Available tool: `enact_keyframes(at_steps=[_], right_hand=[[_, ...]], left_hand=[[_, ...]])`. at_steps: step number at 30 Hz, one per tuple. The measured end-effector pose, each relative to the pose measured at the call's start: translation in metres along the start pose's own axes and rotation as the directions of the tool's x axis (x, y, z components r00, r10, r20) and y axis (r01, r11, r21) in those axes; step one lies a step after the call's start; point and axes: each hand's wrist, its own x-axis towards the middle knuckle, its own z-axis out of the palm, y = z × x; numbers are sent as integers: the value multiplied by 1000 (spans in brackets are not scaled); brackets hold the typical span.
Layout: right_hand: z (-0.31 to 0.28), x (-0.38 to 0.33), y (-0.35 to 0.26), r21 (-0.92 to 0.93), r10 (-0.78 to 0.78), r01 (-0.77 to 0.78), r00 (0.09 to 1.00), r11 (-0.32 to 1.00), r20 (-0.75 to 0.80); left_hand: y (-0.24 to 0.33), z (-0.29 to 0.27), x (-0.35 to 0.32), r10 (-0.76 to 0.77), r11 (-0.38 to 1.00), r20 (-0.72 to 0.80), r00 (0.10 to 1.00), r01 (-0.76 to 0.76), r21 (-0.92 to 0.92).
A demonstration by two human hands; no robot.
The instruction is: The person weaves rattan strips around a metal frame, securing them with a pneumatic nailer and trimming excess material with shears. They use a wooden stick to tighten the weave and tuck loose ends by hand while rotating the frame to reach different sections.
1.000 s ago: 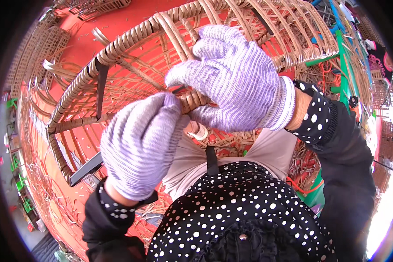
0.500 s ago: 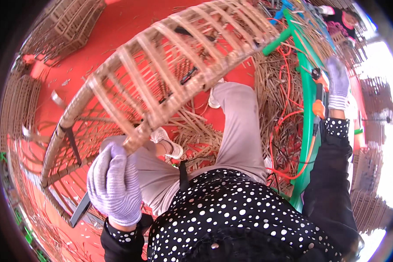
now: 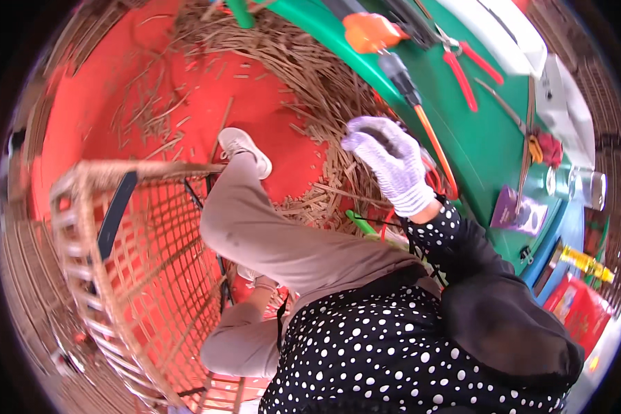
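Observation:
My right hand (image 3: 393,165), in a lavender knitted glove, hangs in the air beside the green table's edge. Its fingers are loosely curved and apart from the thumb, with nothing visible between them. The closest thing to it is the orange cord (image 3: 435,155) of a black-and-orange power tool (image 3: 372,33) lying on the table. To my left stands a large woven basket (image 3: 93,238) of brown strips, tilted, with a black strip (image 3: 117,214) across its rim. Only a sliver of my left glove (image 3: 179,410) appears at the lower edge near the basket; its fingers are hidden.
Red-handled pliers (image 3: 466,72), a purple packet (image 3: 519,212) and a clear glass jar (image 3: 588,188) lie or stand on the green table (image 3: 441,117). A red box (image 3: 578,314) is at the far right. Cut strips (image 3: 310,69) are heaped on the red floor (image 3: 207,90).
The view has swung toward the table on the right. My right hand has come away from the power tool. The basket now stands at the left, and my left hand has nearly left the picture.

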Motion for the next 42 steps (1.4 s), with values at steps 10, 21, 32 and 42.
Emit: enact_keyframes(at_steps=[10, 21, 32, 42], right_hand=[[-40, 12, 71, 156, 361, -350, 931, 924, -47], [-36, 8, 83, 169, 381, -374, 924, 912, -10], [-12, -6, 57, 61, 273, -270, 962, 961, -30], [50, -12, 18, 109, 99, -136, 950, 985, 295]], left_hand=[[13, 18, 22, -133, 990, 53, 990, 135, -42], [-3, 2, 6, -209, 977, 58, 976, 211, -42], [-27, -6, -15, -251, 961, 46, 967, 254, -108], [-28, -28, -18, -691, 529, 193, 697, 669, -522]])
